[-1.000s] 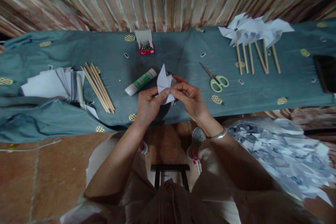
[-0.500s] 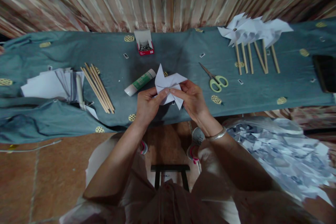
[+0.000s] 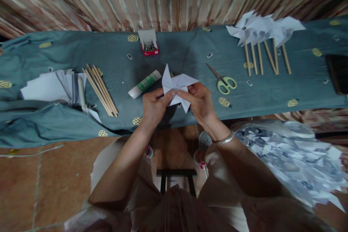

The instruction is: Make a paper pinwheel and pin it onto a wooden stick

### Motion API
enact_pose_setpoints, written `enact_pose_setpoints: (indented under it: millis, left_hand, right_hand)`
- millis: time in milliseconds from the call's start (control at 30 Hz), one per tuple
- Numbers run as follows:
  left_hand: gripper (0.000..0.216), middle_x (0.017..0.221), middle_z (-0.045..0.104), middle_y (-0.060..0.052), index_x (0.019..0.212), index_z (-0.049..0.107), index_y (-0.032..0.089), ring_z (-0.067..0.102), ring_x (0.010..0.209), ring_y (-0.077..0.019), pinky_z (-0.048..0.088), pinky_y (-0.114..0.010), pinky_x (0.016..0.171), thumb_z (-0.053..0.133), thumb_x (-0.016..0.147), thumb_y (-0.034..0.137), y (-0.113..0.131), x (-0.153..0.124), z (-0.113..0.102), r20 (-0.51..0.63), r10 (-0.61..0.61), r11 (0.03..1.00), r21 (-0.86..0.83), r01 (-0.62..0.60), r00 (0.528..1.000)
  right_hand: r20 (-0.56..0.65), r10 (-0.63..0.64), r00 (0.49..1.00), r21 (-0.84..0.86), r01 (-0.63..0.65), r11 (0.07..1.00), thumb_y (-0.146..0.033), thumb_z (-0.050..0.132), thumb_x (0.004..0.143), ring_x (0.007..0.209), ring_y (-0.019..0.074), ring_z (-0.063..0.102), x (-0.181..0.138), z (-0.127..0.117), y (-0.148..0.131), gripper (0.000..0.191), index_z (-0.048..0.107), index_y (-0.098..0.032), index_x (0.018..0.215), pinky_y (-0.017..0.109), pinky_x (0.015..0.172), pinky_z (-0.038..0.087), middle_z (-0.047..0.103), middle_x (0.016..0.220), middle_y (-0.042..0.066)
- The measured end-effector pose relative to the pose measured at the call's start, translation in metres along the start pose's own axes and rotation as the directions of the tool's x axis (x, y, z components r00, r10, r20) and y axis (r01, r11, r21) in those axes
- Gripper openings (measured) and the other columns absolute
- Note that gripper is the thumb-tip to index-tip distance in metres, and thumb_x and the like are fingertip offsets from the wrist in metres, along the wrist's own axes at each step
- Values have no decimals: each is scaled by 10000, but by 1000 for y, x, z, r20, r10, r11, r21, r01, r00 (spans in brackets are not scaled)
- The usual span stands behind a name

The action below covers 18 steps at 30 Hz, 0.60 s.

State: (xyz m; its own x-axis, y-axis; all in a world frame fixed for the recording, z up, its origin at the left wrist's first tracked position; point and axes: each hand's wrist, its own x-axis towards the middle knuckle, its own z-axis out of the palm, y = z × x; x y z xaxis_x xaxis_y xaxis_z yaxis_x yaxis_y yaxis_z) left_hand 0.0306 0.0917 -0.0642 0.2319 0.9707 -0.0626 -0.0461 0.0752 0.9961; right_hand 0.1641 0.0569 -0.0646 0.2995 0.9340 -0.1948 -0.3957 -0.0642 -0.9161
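A white paper pinwheel (image 3: 179,81) is held over the near half of the cloth-covered table, its pointed blades folded toward the middle. My left hand (image 3: 154,106) grips its left side, the thumb pressed close to the centre. My right hand (image 3: 200,102) grips the right side, its thumb meeting the other at the centre. Between the thumb tips shows a small shiny spot, probably a pin head. Left of the pinwheel lies a glue stick (image 3: 145,84) with a green label. Green-handled scissors (image 3: 224,82) rest to the right of my right hand.
An opened red box of metal pins (image 3: 149,47) stands at the back. Wooden sticks (image 3: 101,91) and a paper stack (image 3: 51,87) lie left. Several pinwheels on sticks (image 3: 268,30) lie back right, with a dark phone-like object (image 3: 337,74) beyond. Paper scraps fill a plastic bag (image 3: 293,159) below.
A shiny spot now shows at the pinwheel's centre between my thumbs. The right-hand blade tip reaches slightly farther right. Both hands keep nearly the same place.
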Motion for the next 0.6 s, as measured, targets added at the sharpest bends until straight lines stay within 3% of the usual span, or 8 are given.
enact_pose_setpoints:
  millis: [600]
  left_hand:
    - [272, 838, 779, -20, 879, 824, 197, 656, 749, -165, 501, -268, 715, 840, 727, 421, -1, 2, 1, -22, 43, 999, 27, -43, 999]
  right_hand:
    - [39, -11, 999, 13, 11, 1000, -449, 889, 606, 939, 236, 724, 0, 0, -4, 451, 614, -249, 902, 431, 966, 559, 771, 928, 22]
